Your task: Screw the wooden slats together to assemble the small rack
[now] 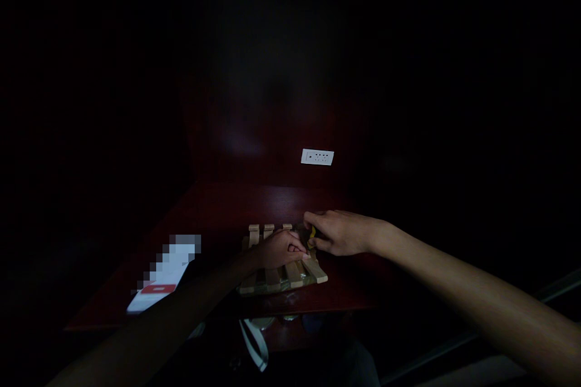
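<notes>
On the table (pixel 267 195) lies a row of pale wooden slats (pixel 295 274), side by side, with narrow ends standing out at the back. My left hand (pixel 280 250) lies across the row, fingers curled and pressed together with the thumb against the rightmost slat. Just to its right, my right hand (pixel 338 233) pinches a small yellow thing (pixel 312 236) between thumb and fingers, close over that slat. Too little of the yellow thing shows to tell its kind. The hands cover the middle of the slats.
A bright white sheet or screen (pixel 166 269) with a red band lies on the left, partly pixelated. A white socket panel (pixel 317 157) is on the dark red back wall. Below the table's front edge hangs a pale strap (pixel 255 343). The surroundings are very dark.
</notes>
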{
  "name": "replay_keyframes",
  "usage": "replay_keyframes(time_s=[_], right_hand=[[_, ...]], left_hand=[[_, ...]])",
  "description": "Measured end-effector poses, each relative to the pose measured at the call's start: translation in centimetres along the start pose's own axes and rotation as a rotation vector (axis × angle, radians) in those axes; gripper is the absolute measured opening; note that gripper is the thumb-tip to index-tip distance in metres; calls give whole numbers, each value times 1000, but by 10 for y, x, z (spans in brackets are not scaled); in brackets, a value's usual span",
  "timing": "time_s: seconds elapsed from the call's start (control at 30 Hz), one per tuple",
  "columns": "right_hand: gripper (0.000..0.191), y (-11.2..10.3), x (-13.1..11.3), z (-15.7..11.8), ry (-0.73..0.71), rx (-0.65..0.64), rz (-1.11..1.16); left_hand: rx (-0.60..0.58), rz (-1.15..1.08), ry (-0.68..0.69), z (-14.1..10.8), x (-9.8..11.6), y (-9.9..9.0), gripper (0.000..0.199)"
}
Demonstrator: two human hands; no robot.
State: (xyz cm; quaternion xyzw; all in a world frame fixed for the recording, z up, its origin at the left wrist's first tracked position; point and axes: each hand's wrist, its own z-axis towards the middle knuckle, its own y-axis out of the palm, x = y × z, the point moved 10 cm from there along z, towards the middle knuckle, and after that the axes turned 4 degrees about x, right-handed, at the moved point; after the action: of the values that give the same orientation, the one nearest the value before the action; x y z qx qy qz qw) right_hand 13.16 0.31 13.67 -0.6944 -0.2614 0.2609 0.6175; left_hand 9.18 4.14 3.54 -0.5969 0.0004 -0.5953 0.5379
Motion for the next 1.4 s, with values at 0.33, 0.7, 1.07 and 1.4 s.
replay_keyframes(time_s=[0.33,0.7,1.07,1.4], right_hand=[[27,4,4,6,14,21,-35],[23,3,1,1,8,-12,-70],[21,2,-3,0,-9,-28,-37],[37,1,4,2,49,10,-137]], left_hand=[[-1,38,-15,-1,-3,1,22],[-11,20,-5,-1,-5,2,21],[-3,26,27,0,-5,3,23],[7,9,10,-1,4,-1,17]])
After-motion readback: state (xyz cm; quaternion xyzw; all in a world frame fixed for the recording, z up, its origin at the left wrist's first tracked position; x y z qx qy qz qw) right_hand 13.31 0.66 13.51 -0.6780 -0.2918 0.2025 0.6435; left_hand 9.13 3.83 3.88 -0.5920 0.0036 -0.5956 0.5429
